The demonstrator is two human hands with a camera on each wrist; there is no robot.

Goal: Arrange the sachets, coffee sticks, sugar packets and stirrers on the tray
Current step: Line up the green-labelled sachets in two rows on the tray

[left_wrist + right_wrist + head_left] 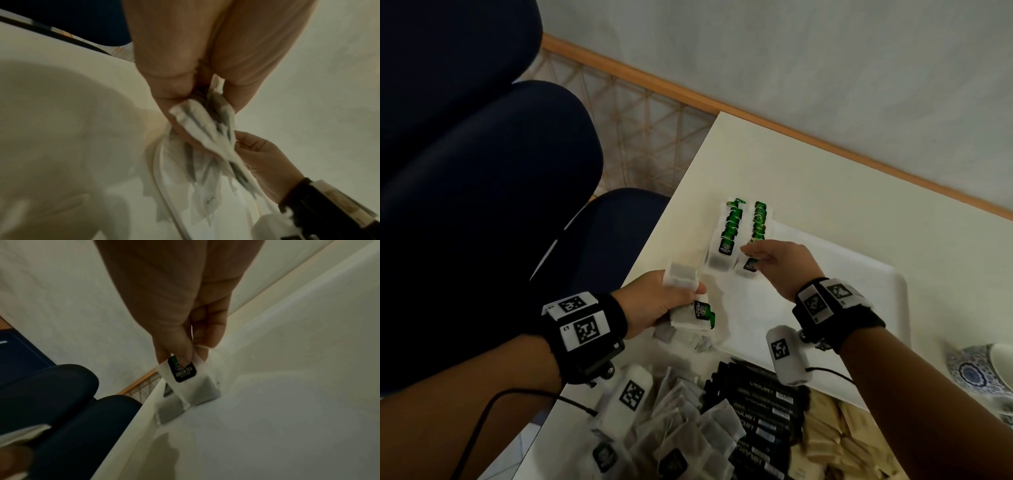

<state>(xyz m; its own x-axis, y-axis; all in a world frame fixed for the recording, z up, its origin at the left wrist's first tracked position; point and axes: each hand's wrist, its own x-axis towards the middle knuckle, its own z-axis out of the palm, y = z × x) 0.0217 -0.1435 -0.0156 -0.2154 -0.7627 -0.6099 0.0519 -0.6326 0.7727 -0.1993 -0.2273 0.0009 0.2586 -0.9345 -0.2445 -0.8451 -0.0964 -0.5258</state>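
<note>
Two rows of green tea sachets (732, 226) lie overlapped at the far left corner of the white tray (866, 274). My right hand (760, 255) pinches one green tea sachet (183, 374) by its top and holds it at the near end of the right row. My left hand (674, 298) hovers over the tray's near left edge and grips a bunch of tea sachets (205, 129), one with its green tag showing (703, 310). Loose sachets (688, 431), black coffee sticks (763, 407) and brown sugar packets (835, 435) lie heaped nearer me.
The white table (825, 171) meets a grey wall with a wooden skirting. Dark blue chairs (482, 171) stand to the left of the table. A blue patterned cup and saucer (983, 370) sit at the right edge.
</note>
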